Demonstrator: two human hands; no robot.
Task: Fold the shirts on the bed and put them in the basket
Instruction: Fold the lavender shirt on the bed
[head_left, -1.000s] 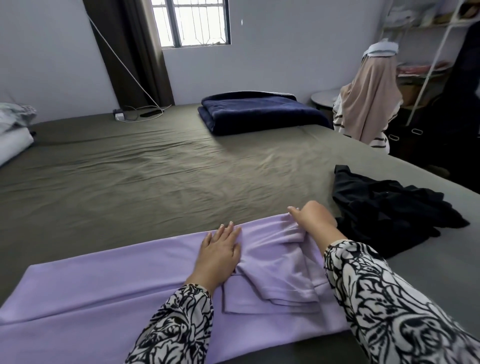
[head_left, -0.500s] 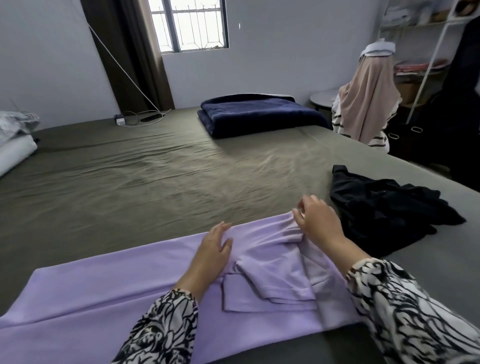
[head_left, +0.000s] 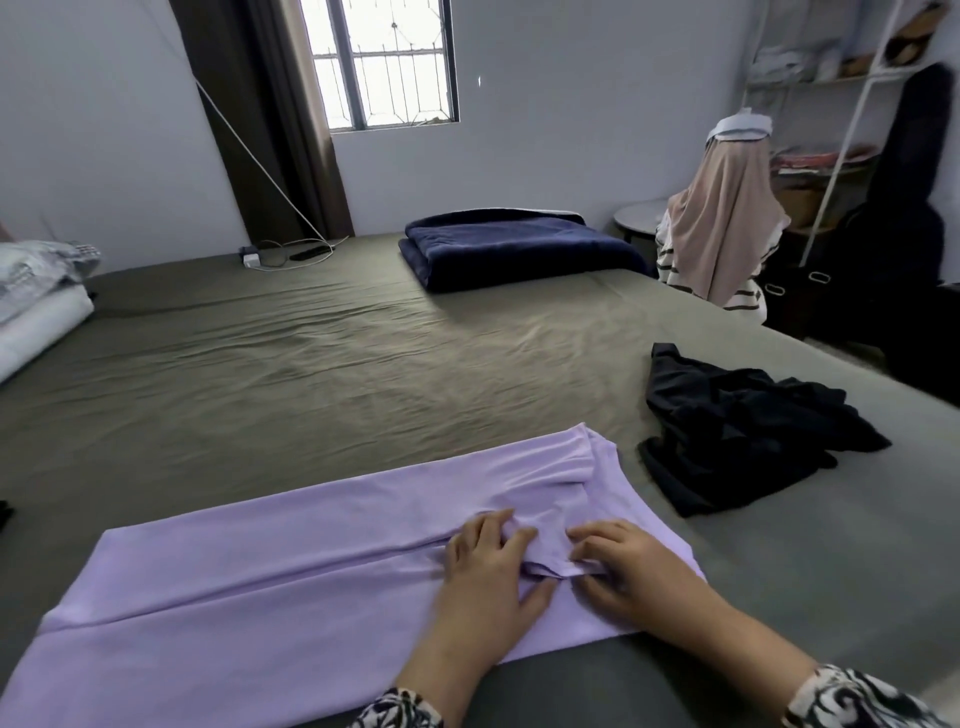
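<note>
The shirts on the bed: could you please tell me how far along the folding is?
Done: nothing fully; no basket shows. In hand: the lilac shirt lies partly folded, left hand and right hand working a small fold. Left: the black shirt lies crumpled, unfolded.

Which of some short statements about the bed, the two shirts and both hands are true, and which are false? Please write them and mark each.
1. Both hands rest on the lilac shirt. True: left hand, right hand.
2. The black shirt is neatly folded. False: it lies crumpled.
3. The black shirt lies to the right of the lilac one. True.
4. The navy blanket covers the lilac shirt. False: it lies folded at the far side of the bed.
</note>
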